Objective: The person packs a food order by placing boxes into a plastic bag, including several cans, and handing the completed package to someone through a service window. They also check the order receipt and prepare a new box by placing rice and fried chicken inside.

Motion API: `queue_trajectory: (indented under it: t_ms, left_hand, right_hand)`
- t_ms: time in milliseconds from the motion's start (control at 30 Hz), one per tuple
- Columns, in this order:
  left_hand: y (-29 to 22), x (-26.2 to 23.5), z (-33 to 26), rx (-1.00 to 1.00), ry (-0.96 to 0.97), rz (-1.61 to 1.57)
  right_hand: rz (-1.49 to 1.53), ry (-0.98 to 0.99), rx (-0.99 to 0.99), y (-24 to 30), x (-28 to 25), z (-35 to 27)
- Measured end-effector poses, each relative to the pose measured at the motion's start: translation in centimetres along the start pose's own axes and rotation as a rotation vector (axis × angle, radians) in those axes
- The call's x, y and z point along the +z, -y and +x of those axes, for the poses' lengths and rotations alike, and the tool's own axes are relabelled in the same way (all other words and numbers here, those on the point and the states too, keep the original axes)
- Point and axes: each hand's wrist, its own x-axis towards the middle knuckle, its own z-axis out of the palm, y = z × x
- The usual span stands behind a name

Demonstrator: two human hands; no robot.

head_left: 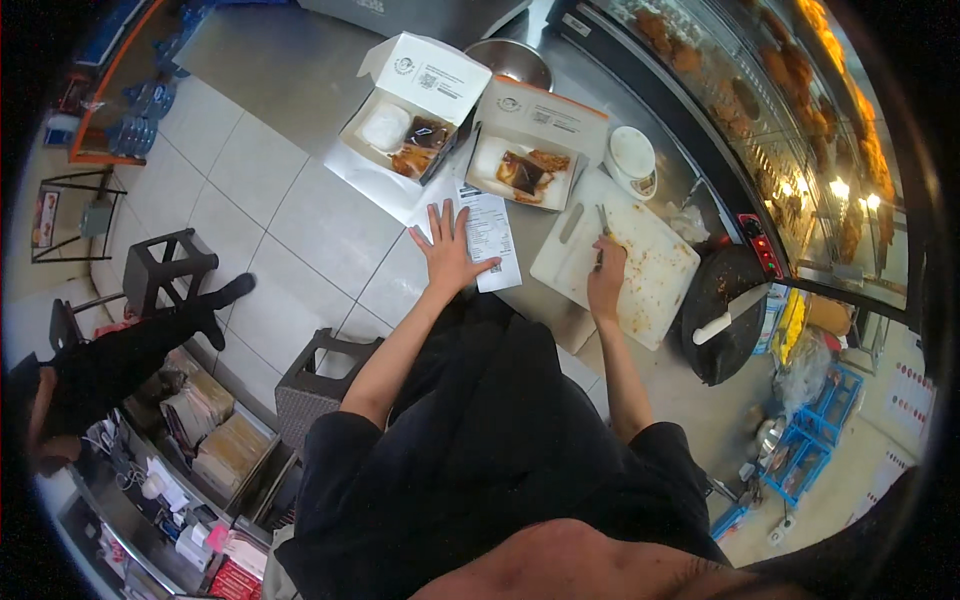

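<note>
While the left hand (447,250) lies flat, released, on a long white receipt (491,235) mid-frame, the right hand (606,278) grasps a knife (603,222) over a crumb-strewn white board (650,262).

Head camera looks steeply down over counter (560,75).

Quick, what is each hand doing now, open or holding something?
Left hand: open, fingers spread, flat on the paper receipt.
Right hand: closed on a knife over the white cutting board.
</note>
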Motion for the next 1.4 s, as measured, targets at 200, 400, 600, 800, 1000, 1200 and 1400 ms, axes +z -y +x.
queue_trajectory:
  t_ms: [200,400,600,800,1000,1200,1400]
  left_hand:
    - [-1.3,-1.4,3.4,-0.077,-0.335,-0.106]
    - [-4.3,-9.4,17.3,0.162,-0.531,0.126]
    - [-2.3,-7.9,15.2,0.283,-0.281,0.086]
    - [-0.4,-5.8,10.5,0.331,-0.427,0.05]
    - [-2.6,-7.5,11.5,0.286,-0.431,-0.01]
    - [-2.4,-3.7,8.8,0.112,-0.31,-0.365]
    - [-4.0,-4.6,9.3,-0.159,-0.221,-0.698]
  right_hand:
    - [0.116,0.002,0.068,0.8,-0.3,3.3]
    - [-0.055,-0.101,0.014,2.2,4.7,15.4]
    - [-0.14,0.233,0.076,-1.4,4.3,15.4]
    - [0.204,0.144,0.181,2.3,4.2,12.7]
    - [0.096,0.106,0.067,0.6,3.3,15.2]
    - [0.237,0.223,0.054,1.7,3.9,13.5]
    - [0.384,0.351,0.333,4.3,3.5,12.1]
